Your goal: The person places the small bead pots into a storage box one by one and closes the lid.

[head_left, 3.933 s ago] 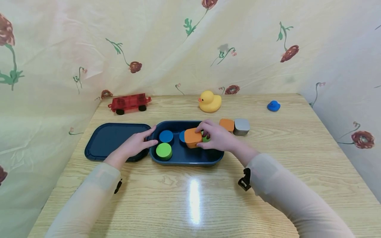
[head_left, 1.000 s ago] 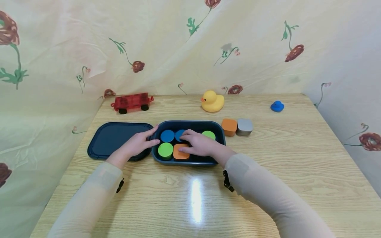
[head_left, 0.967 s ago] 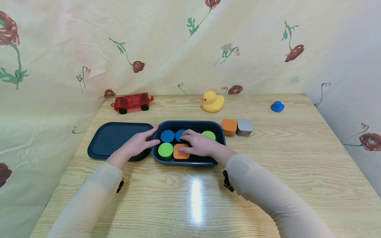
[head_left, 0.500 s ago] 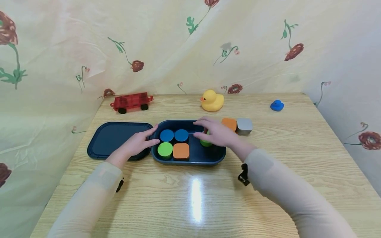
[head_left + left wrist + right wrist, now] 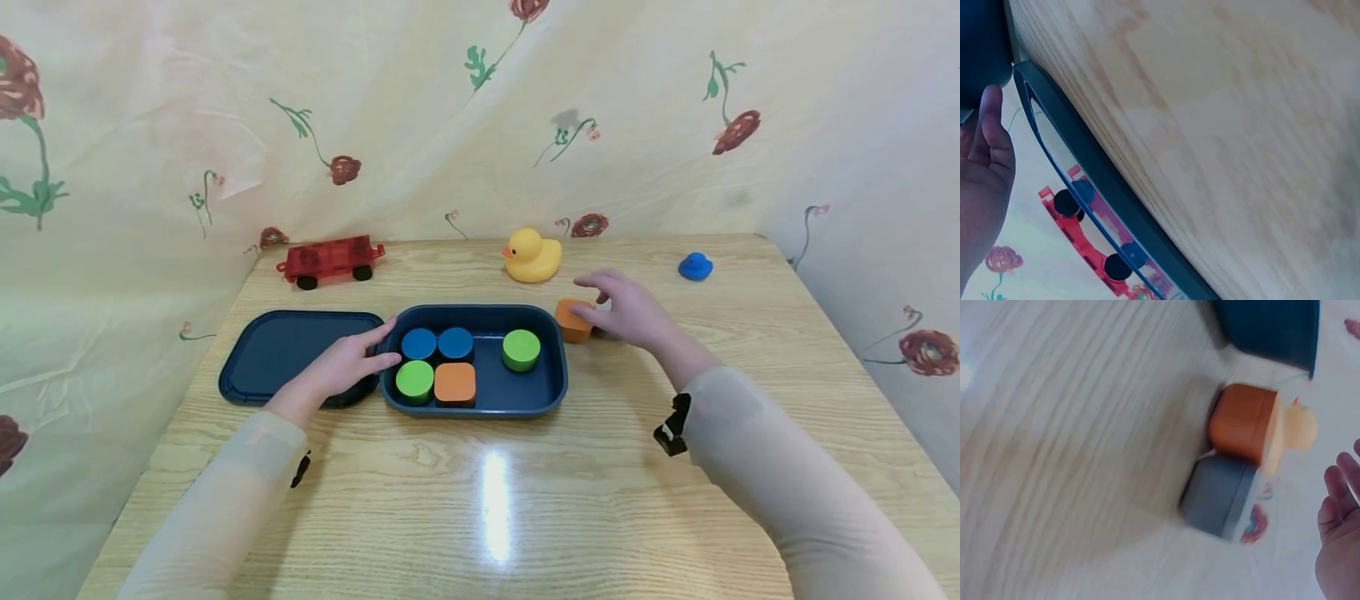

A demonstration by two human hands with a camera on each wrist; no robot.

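In the head view, my left hand (image 5: 341, 367) touches the left end of a dark blue oblong box (image 5: 480, 412), its fingers extended along the rim. Inside are two round blue pieces (image 5: 455, 342), a round green piece (image 5: 415, 380) at front left, a square orange piece (image 5: 454, 383) beside it and another green piece (image 5: 521, 350) at the right. My right hand (image 5: 626, 310) hovers over a square grey piece (image 5: 1219, 495), mostly hidden by it in the head view. A second orange piece (image 5: 573, 321) stands against the grey one. The right wrist view shows the fingers clear of both.
A dark flat lid (image 5: 296, 354) lies left of the box. Along the back of the table stand a red toy wagon (image 5: 330, 260), a yellow rubber duck (image 5: 532, 256) and a small blue duck (image 5: 695, 266). A flowered cloth (image 5: 420, 125) hangs behind.
My right hand set an orange piece down at the front of the box, beside the green one. It then left the box, moving right to the grey piece. The left hand stays put.
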